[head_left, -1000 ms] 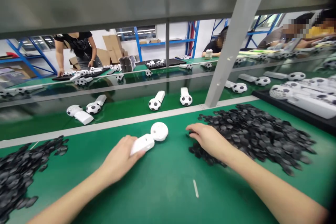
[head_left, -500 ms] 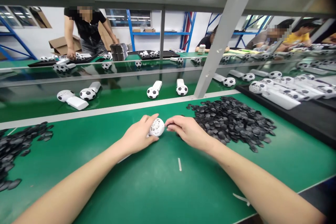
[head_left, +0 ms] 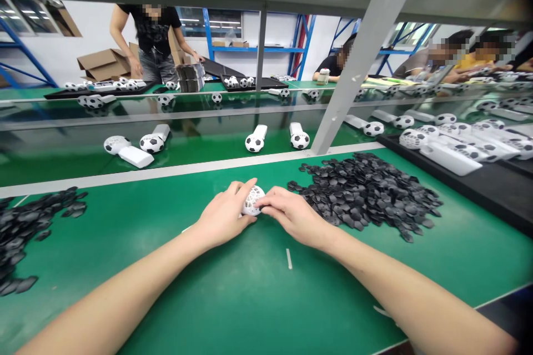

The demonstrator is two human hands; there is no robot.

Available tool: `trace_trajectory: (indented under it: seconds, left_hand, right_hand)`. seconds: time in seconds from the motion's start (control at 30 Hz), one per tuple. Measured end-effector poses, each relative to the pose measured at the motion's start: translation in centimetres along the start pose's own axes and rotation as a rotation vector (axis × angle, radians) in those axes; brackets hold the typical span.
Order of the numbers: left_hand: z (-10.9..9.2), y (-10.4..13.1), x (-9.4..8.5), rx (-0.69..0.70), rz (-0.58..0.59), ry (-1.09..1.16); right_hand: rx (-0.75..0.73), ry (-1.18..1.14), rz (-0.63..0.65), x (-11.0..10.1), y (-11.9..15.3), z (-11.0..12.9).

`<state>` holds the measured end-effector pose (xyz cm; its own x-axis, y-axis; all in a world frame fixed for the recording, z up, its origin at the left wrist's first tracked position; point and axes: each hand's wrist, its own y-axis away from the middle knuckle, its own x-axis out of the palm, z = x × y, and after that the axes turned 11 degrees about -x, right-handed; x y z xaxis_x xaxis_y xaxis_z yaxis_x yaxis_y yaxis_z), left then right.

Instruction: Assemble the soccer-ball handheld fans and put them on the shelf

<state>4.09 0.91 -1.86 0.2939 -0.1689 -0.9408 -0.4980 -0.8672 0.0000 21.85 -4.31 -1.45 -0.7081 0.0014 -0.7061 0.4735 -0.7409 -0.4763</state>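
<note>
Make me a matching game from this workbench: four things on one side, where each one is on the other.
Things:
1. white fan head
2. big pile of black pieces
3. football-patterned fans
4. black tray

Places:
A. far right edge of the table
B. between both hands
C. on the conveyor belt beyond the white strip
D. right of the right hand

Pairs: 1-B, 2-D, 3-C, 4-A

We are seeing only our own two forearms and hands. Our left hand (head_left: 222,219) and right hand (head_left: 291,216) are both showing bare, with no gloves, rings or finger cots on them. Our wrists are wearing no watch or strap. Both forearms are running bare right down to the bottom edge of the view, so no sleeve or cuff is showing. Our fingernails are looking short and plain.
</note>
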Motion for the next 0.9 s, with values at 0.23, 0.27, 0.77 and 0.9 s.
trace_trajectory:
  seconds: [0.23, 0.27, 0.77, 0.9]
  left_hand:
    - [-0.1, 0.2, 0.0, -0.018, -0.023, -0.004]
    - [-0.1, 0.2, -0.1, -0.019, -0.022, 0.005]
    - [-0.5, -0.4, -0.9, -0.098, -0.013, 0.176]
    - [-0.6, -0.7, -0.9, -0.072, -0.030, 0.232]
  right_hand:
    - [0.046, 0.018, -0.020, -0.6, 0.1, 0.1]
    - [0.040, 0.015, -0.036, -0.5, 0.0, 0.2]
    - [0.148, -0.098, -0.168, 1.4, -0.2, -0.4]
    - [0.225, -0.235, -0.198, 1.6, -0.4, -0.9]
